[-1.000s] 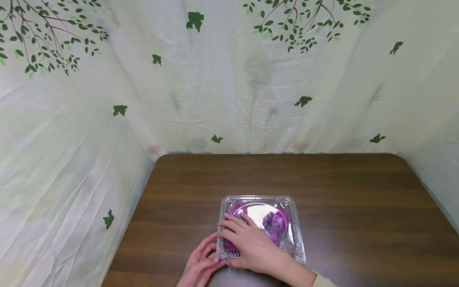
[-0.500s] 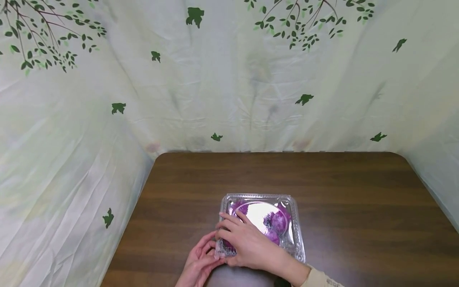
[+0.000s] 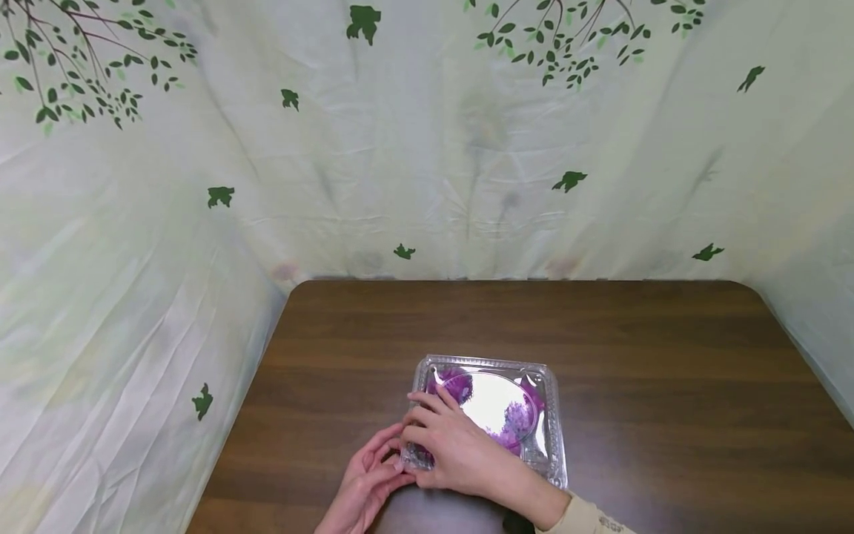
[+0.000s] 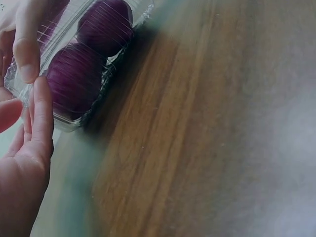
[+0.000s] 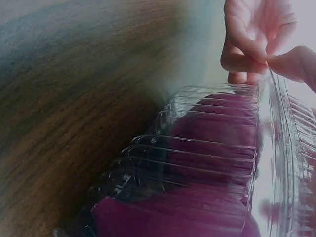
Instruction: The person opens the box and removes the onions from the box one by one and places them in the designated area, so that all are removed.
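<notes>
A clear plastic clamshell box [image 3: 554, 415], its lid down, sits at the table's near middle. Round purple things like red onions [image 4: 74, 81] fill it, visible through the ribbed walls. My left hand [image 3: 365, 482] pinches the box's near-left corner, fingers along the left side. Across the left part of the lid lies my right hand [image 3: 460, 449], its fingers bent at the left edge. Its thumb [image 5: 296, 64] meets the left hand's fingertips at the corner rim [image 5: 276, 98]. The right hand and glare hide part of the contents in the head view.
The brown wooden table [image 3: 667, 386] stretches around the box, with rounded far corners. A pale curtain [image 3: 434, 148] with printed leaves and branches hangs behind it and along both sides. A small dark object [image 3: 517, 523] shows below the right forearm.
The box has turned slightly clockwise. The right forearm has shifted a little left, and the left hand slightly up and left with the corner; both keep their hold. The head view has tilted slightly.
</notes>
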The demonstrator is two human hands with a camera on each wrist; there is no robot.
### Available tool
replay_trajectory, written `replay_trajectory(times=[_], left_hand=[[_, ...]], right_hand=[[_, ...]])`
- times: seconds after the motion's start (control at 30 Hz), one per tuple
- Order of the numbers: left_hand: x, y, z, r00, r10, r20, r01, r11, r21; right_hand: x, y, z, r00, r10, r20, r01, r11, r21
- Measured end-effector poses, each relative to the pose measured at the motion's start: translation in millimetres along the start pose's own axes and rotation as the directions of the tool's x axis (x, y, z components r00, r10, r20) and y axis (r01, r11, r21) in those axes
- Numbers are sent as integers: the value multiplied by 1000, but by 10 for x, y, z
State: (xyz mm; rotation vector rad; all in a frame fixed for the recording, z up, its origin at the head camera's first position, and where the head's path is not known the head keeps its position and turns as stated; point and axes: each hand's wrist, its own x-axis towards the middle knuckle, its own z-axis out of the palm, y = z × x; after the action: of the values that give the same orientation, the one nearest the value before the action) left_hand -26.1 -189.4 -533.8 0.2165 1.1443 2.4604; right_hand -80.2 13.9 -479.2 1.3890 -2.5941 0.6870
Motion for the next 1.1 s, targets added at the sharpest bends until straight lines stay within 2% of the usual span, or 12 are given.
replay_trajectory(times=[0.2,0.53,0.6,0.87,1.1], left_hand=[[29,25,12,1000,10,6,-10,1000,8],[13,27,42,993,3,-118,3,999,50],[14,19,36,993,4,-115,1,999,46],[15,0,-1,1000,16,-21,-16,1000,7],[21,-15,7,999,29,-25,-29,999,19]], right_hand=[[6,1,-6,1000,-15,20,15,1000,1],[41,-37,7,997,-71,38,71,997,-16],[42,-42,11,997,-68,36,68,997,-18],[53,-36,19,995,-93,18,92,995,36],[57,-22,14,995,-100,27,97,990,100]])
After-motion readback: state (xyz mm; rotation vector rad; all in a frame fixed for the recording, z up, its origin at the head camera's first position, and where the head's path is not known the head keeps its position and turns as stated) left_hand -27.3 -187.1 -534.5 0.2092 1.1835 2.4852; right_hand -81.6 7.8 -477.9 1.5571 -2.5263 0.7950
